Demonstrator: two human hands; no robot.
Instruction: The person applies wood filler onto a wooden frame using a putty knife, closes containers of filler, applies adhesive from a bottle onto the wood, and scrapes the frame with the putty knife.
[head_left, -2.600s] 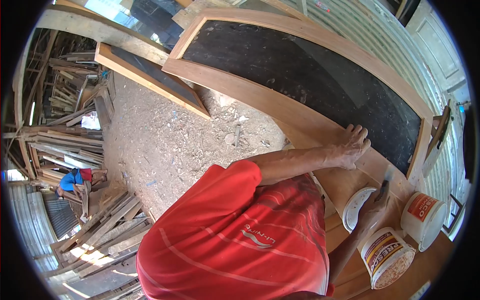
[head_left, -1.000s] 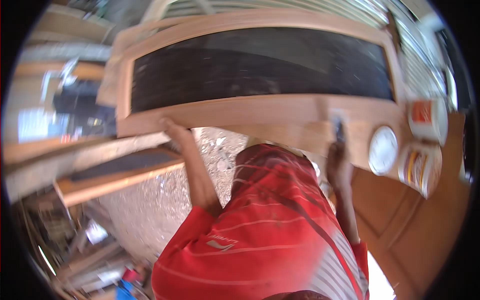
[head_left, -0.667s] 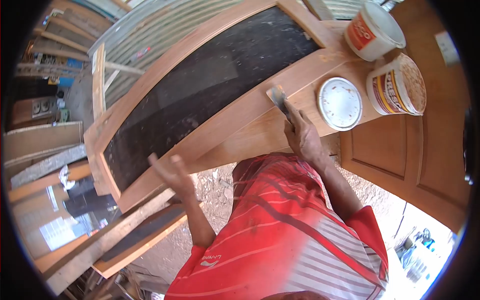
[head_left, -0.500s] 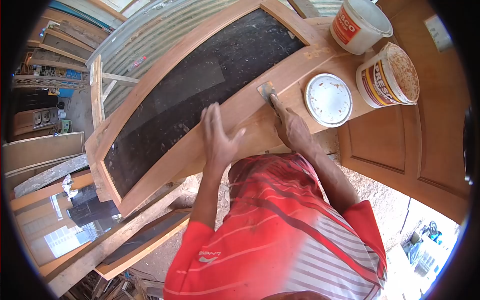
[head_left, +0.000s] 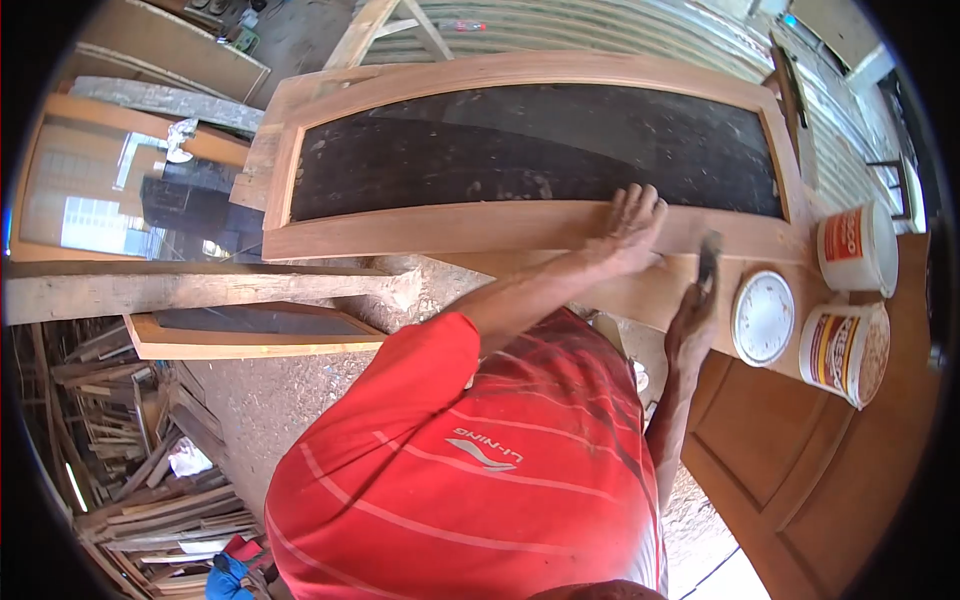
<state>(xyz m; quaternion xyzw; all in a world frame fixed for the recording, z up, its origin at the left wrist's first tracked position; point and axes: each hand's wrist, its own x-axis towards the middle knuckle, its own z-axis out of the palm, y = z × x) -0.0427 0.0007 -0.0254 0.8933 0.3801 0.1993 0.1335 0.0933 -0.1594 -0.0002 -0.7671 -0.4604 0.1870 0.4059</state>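
My left hand (head_left: 636, 232) rests on the lower rail of a wooden frame (head_left: 420, 232), its fingertips at the edge of the dark panel (head_left: 540, 145). No tool shows in it, and its fingers are bent over the wood, slightly apart. To its right, my right hand (head_left: 692, 322) is wrapped round the handle of a putty knife (head_left: 708, 262), whose blade touches the same rail. Close to that hand lies a round white lid (head_left: 763, 318) with brown smears. An open tub of putty (head_left: 845, 352) and a second white tub (head_left: 858, 248) stand at the right.
A panelled wooden door (head_left: 800, 450) is below the tubs. At left are a rough beam (head_left: 190, 290), a smaller framed panel (head_left: 250, 345) and stacked scrap wood (head_left: 150, 510). Part of another person (head_left: 230, 575) in blue shows at bottom left. Corrugated sheeting (head_left: 590, 35) stands behind the frame.
The view has turned, so the frame now lies nearly level. My left hand has moved right along the rail, closer to my right hand, and has come down on the wood. The putty knife is still held.
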